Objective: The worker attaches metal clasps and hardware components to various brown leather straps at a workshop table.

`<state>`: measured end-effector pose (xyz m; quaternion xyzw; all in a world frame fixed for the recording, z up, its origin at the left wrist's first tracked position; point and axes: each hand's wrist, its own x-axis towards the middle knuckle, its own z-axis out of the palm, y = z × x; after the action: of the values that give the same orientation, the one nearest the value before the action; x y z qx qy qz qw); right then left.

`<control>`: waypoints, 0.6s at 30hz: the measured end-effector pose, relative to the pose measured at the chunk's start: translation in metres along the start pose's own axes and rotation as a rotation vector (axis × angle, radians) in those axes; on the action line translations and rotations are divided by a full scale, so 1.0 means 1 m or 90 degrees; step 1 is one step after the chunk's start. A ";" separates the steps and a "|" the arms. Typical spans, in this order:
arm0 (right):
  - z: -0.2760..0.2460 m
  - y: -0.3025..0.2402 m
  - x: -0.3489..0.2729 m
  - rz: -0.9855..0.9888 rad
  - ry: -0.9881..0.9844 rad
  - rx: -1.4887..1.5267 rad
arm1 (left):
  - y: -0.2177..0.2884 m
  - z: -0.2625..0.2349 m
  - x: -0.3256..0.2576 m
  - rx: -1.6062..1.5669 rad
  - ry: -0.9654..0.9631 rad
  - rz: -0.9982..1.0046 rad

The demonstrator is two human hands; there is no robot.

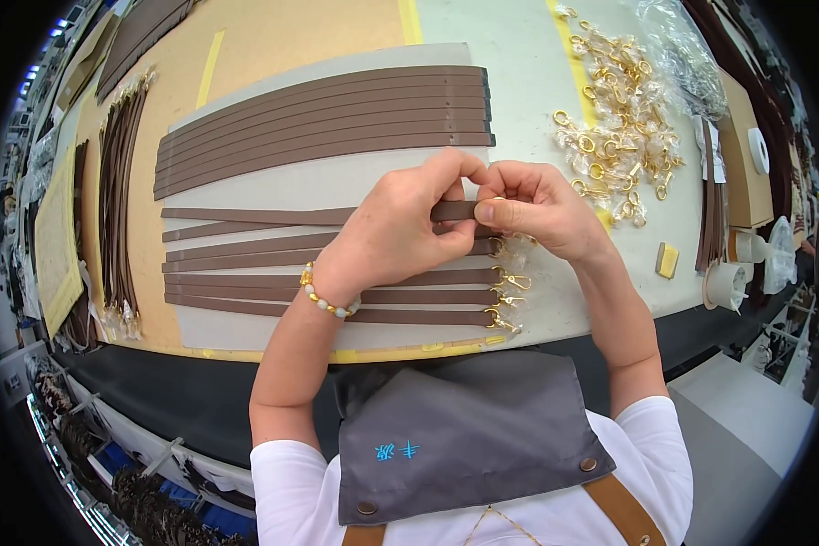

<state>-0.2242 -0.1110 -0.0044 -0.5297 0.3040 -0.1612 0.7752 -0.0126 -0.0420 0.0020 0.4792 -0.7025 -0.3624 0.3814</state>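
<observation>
My left hand point(400, 227) and my right hand point(537, 207) meet over the end of one brown leather strap point(255, 216), and both pinch that end between fingers and thumb. Whatever small part sits at the strap's tip is hidden by my fingers. The strap lies flat on a grey board point(273, 187) and runs off to the left. Just below my hands lie several more brown straps point(409, 296), each with a gold snap hook point(505, 300) at its right end. A beaded bracelet point(323, 298) is on my left wrist.
A row of plain brown straps point(328, 123) lies at the back of the board. A pile of gold snap hooks point(619, 118) in clear wrappers sits at the right. More straps point(118, 191) with hooks lie at the far left. White tape rolls point(728, 284) stand near the right edge.
</observation>
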 end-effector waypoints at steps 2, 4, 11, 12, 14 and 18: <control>0.005 -0.001 0.000 -0.013 0.015 0.021 | 0.004 0.001 0.000 -0.124 0.018 -0.032; 0.008 0.003 0.000 -0.020 0.027 0.012 | 0.002 0.001 0.000 -0.151 0.010 -0.020; 0.011 0.007 0.000 -0.047 0.022 0.007 | -0.004 -0.006 -0.002 -0.226 -0.055 -0.054; 0.010 0.004 0.000 -0.047 0.022 0.008 | -0.004 -0.005 -0.002 -0.225 -0.055 -0.054; 0.009 -0.004 -0.001 -0.007 -0.016 0.036 | -0.002 -0.005 -0.001 -0.272 0.017 -0.056; -0.005 -0.008 -0.004 0.019 -0.050 -0.004 | -0.001 -0.010 0.000 -0.239 0.011 -0.050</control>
<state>-0.2300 -0.1153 0.0024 -0.5332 0.2819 -0.1276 0.7874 -0.0029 -0.0436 0.0056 0.4296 -0.6002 -0.4977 0.4556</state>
